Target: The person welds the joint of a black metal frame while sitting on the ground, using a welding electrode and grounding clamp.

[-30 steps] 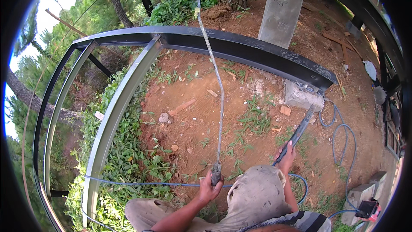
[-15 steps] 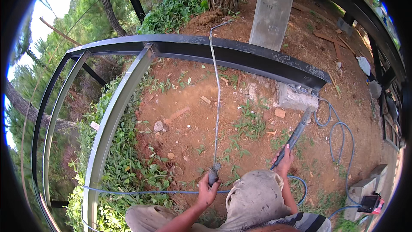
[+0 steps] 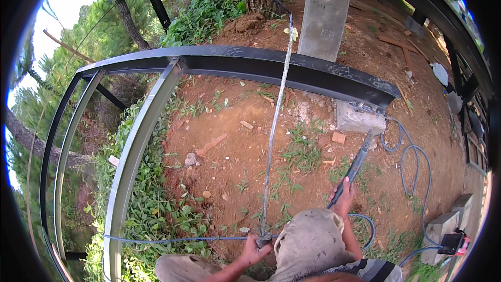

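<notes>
The left hand is closing its grip around the lower end of a long thin metal rod (the rod is reaching up across the black steel beam). The right hand is clamping a dark bar-shaped tool, angled toward the concrete block on bare red soil.

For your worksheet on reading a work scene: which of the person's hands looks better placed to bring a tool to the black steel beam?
Probably the right hand: it grips a dark bar-like tool whose tip points toward the black steel beam near the concrete block. The left hand is occupied, gripping the base of a long thin rod.
</notes>
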`<state>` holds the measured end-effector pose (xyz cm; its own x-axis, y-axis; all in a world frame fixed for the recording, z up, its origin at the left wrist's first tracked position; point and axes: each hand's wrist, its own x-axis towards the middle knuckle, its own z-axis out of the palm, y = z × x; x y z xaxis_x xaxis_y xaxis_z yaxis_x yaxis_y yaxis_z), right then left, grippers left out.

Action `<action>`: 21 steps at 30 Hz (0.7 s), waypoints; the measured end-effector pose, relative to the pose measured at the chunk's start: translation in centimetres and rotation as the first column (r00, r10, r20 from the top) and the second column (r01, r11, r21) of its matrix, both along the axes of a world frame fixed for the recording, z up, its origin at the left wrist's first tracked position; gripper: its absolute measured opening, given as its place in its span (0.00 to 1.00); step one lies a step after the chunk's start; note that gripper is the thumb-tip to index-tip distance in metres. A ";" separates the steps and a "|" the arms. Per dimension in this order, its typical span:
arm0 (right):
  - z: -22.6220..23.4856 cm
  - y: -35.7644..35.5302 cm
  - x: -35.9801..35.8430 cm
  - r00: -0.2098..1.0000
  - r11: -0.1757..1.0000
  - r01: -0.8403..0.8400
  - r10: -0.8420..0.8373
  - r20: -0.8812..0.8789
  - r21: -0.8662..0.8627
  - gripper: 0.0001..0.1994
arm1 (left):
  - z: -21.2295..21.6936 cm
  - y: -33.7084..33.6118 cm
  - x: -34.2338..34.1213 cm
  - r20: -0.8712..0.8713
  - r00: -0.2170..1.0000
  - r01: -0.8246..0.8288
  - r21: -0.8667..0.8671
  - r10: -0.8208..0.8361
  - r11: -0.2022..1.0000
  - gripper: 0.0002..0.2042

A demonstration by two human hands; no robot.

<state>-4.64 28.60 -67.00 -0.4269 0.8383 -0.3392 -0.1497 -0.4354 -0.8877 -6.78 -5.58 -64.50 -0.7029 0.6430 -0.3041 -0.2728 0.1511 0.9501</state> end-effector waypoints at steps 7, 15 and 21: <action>-1.0 0.6 0.2 0.999 0.999 -0.018 0.020 -0.048 0.039 0.16 | -0.5 -0.2 0.1 0.057 0.990 0.121 0.093 -0.127 0.988 0.05; -0.5 0.5 0.4 1.000 1.000 -0.016 0.017 -0.027 0.015 0.16 | -0.6 -0.3 0.4 0.084 0.992 0.088 0.099 -0.097 0.991 0.05; 0.3 0.4 0.3 0.999 1.000 -0.021 0.022 -0.032 0.004 0.16 | 0.7 1.5 -0.7 -0.185 0.980 -0.096 -0.131 0.071 0.987 0.09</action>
<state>-4.38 29.05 -66.75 -0.4553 0.8300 -0.3222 -0.1686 -0.4357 -0.8842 -7.51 -4.10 -63.77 -0.8032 0.5403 -0.2507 -0.1177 0.2686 0.9560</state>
